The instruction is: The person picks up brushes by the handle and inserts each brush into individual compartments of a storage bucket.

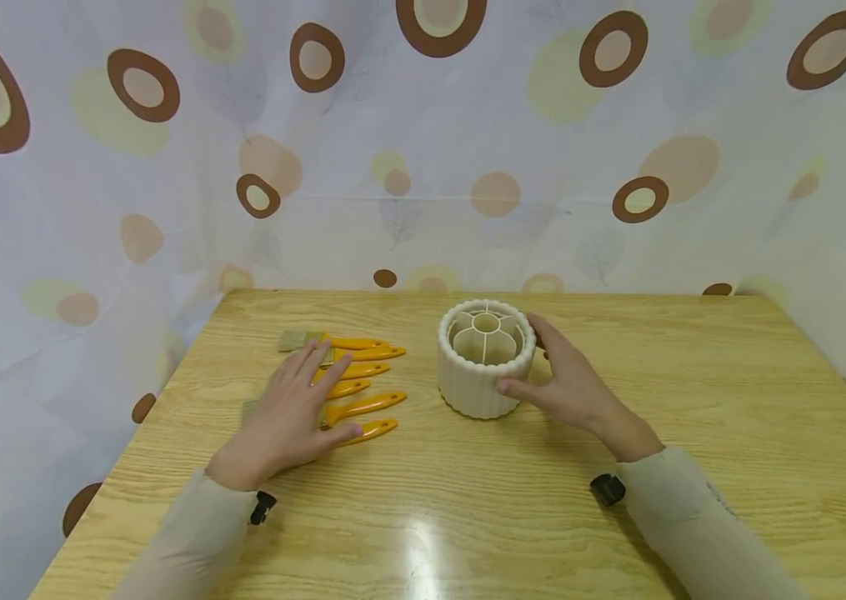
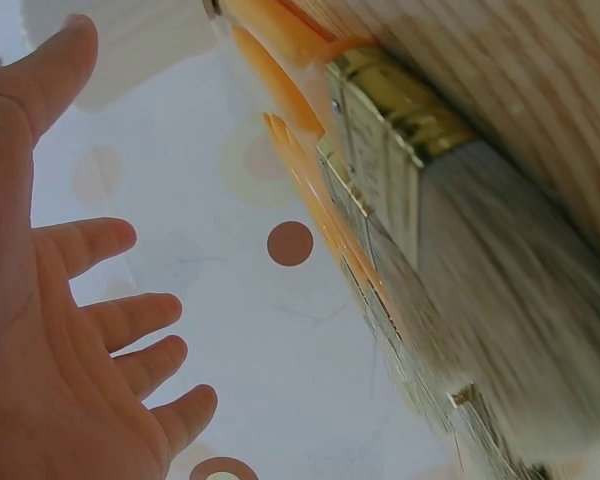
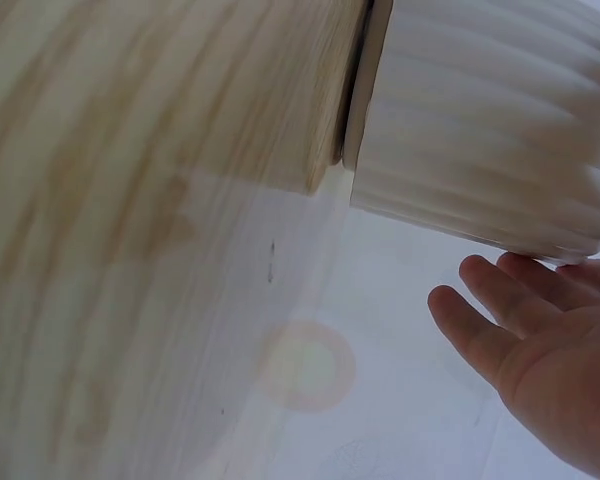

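Observation:
Several paintbrushes (image 1: 366, 404) with orange handles lie side by side on the left of the table, handles toward the right. My left hand (image 1: 287, 408) is spread over them, palm down, hiding much of their bristles and ferrules. In the left wrist view its fingers are apart with nothing between them, beside a brush's bristles (image 2: 540, 300). A cream ribbed round holder (image 1: 475, 387) with petal-shaped compartments stands upright right of the brushes. My right hand (image 1: 580, 392) is at its right side, thumb along the front, other fingers behind. The right wrist view shows relaxed fingers (image 3: 500, 300) at its rim.
The wood-grain table (image 1: 468, 500) reaches back to a curtain (image 1: 438, 150) patterned with brown and beige rounds. This sheet also hangs along the left side. A dark wrist device (image 1: 607, 490) sits at the right cuff, another (image 1: 262, 507) at the left.

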Available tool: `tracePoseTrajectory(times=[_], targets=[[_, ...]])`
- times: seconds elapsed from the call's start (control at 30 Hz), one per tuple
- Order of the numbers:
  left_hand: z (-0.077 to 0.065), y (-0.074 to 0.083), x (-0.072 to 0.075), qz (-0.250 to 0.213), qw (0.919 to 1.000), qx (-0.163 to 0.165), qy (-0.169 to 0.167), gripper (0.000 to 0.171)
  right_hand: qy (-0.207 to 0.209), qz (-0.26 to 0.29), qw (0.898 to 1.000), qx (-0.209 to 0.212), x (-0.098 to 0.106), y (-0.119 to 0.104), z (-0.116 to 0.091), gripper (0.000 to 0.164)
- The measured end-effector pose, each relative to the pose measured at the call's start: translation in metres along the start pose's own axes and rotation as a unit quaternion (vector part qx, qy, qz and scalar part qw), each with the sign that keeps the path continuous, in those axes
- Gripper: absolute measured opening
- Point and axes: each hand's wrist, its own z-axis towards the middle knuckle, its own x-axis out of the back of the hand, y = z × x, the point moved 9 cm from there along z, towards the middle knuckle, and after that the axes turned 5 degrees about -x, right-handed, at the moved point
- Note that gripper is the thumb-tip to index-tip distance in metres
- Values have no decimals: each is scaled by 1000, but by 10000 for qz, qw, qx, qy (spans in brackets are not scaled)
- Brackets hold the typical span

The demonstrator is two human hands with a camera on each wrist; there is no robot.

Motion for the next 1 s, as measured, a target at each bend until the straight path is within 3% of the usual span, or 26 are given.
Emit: tracePoseTrajectory(times=[0.7, 1.0], targets=[[-2, -21, 3, 18, 10000, 69, -48, 91, 51, 495, 9988, 40, -2, -1, 1, 94], [3, -42, -1, -52, 9999, 82, 31, 88, 54, 506, 9987, 59, -2, 0, 2, 93]])
